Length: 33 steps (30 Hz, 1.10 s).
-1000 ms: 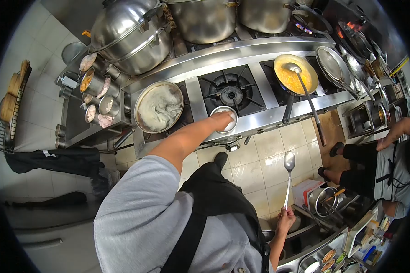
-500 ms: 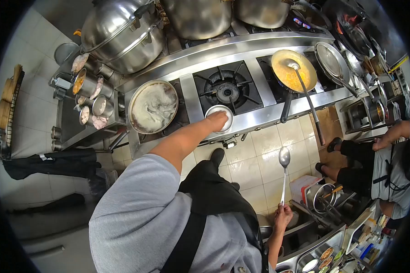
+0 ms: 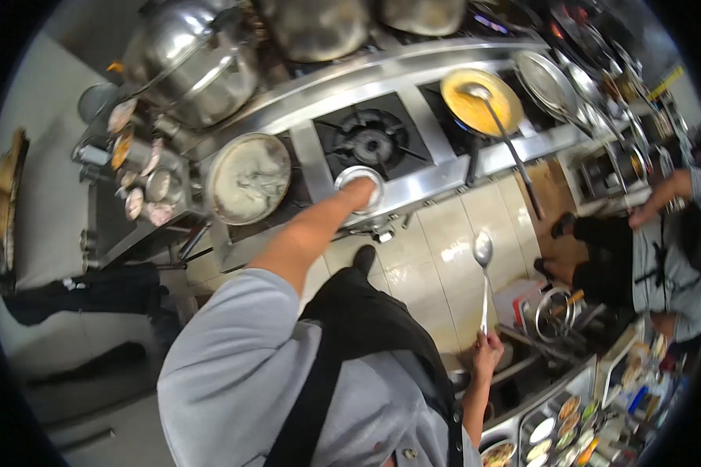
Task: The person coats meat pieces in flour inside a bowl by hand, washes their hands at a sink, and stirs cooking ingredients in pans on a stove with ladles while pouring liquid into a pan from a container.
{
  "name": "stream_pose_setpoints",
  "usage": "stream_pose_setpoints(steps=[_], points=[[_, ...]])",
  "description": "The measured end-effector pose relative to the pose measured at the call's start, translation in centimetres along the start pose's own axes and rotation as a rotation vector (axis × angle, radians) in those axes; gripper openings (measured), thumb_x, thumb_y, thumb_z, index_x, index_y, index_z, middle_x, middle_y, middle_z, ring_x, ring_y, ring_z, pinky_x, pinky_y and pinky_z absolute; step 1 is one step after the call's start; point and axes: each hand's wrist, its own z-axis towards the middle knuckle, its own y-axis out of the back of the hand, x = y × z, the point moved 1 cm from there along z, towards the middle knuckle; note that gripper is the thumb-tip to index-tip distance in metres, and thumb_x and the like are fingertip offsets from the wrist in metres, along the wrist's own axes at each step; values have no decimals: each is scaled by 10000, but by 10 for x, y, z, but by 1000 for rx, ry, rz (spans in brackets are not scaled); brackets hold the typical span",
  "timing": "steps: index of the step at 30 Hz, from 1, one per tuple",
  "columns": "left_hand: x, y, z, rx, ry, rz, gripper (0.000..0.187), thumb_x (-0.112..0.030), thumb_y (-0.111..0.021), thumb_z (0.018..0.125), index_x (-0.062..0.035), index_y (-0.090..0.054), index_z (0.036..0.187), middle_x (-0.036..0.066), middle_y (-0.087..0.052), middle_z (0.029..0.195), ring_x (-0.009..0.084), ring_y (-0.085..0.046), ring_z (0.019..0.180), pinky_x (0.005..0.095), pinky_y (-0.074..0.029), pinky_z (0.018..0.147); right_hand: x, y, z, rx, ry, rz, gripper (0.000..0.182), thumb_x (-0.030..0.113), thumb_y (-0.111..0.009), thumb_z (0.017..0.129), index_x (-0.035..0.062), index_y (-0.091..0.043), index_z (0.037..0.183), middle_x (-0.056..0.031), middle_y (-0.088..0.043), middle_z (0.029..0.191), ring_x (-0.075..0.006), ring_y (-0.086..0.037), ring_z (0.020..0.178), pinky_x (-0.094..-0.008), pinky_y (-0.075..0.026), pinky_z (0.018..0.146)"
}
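Note:
My left hand reaches out to the stove's front ledge and rests on a small round metal bowl, fingers over its near side. The bowl stands just in front of an unlit burner. Low on the right, my right hand is closed on the handle of a long steel ladle, held upright over the tiled floor with its cup at the top. Whether anything is in the cup cannot be made out.
A wide pan of whitish food sits left of the bowl. A pan of yellow food with a ladle in it sits to the right. Big steel pots stand behind. Another person works at the right. Ingredient tubs lie bottom right.
My left hand stays on the small bowl and my right hand keeps the ladle upright. The whole view has drifted, so the stove appears shifted left and slightly blurred.

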Motion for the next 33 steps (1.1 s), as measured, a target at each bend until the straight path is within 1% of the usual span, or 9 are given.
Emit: stream_pose_setpoints(steps=[5, 8, 9, 12, 16, 19, 21, 28, 33], points=[[-7, 23, -8, -26, -10, -50, 256, -27, -650, 696, -50, -694, 947, 211, -654, 941, 346, -628, 913, 395, -490, 807, 11, 1, -8, -1, -82, -59, 149, 169, -648, 858, 32, -602, 820, 25, -519, 627, -49, -434, 540, -220, -318, 479], [-25, 56, -17, 95, 6, -35, 249, -34, -609, 733, -71, -694, 964, 211, -643, 994, 344, -615, 972, 411, -483, 836, -8, -1, -4, 9, 27, -62, 171, 177, -642, 865, 13, -607, 836, 39, -511, 624, -31, -425, 558, -206, -312, 500], [-25, 58, -16, 74, 1, -30, 264, -4, -597, 730, -73, -702, 962, 219, -643, 993, 342, -617, 969, 406, -486, 823, -13, -2, -4, -7, 88, -149, 173, 179, -632, 860, 8, -614, 871, -21, -563, 611, -135, -523, 543, -280, -388, 518], [-15, 54, -13, 23, -31, -111, 274, -54, -682, 714, -82, -705, 986, 215, -655, 942, 349, -631, 912, 394, -484, 825, -9, -10, -13, -235, 339, -705, 140, 153, -608, 852, 22, -618, 899, -111, -605, 638, -322, -606, 614, -394, -455, 593], [-24, 63, -21, 60, -90, -17, 402, 52, -578, 718, -115, -682, 1068, 210, -635, 1049, 327, -604, 1021, 381, -483, 885, -3, -15, -15, -233, 191, -964, 188, 172, -514, 887, 56, -564, 1026, -194, -650, 869, -400, -608, 853, -460, -455, 706], [-19, 55, -19, 166, -122, 121, 575, 9, -670, 664, -153, -597, 1211, 177, -534, 1253, 323, -529, 1146, 396, -433, 976, 11, -22, -23, -324, 246, -1000, 196, 122, -430, 908, 28, -553, 1028, -212, -597, 999, -391, -574, 943, -434, -449, 770], [-23, 54, -17, 252, -90, 192, 589, -22, -678, 674, -153, -566, 1236, 166, -468, 1319, 335, -489, 1193, 408, -409, 1005, 1, -17, -15, -299, 163, -860, 182, 116, -450, 898, 21, -555, 1013, -200, -613, 943, -382, -589, 898, -424, -455, 761], [-17, 30, -7, 171, -60, 187, 326, -19, -596, 734, -55, -627, 1056, 206, -525, 1184, 348, -526, 1121, 389, -446, 948, -23, -3, -1, -178, 117, -619, 119, 64, -533, 851, 7, -567, 949, -156, -649, 791, -291, -635, 743, -358, -474, 717], [-22, 31, -6, 158, -45, 206, 219, -5, -547, 757, -25, -641, 953, 203, -575, 1091, 350, -565, 1047, 398, -468, 902, -30, -16, -7, -168, 106, -485, 95, 54, -527, 834, -5, -572, 892, -94, -610, 702, -179, -580, 655, -319, -455, 640]])
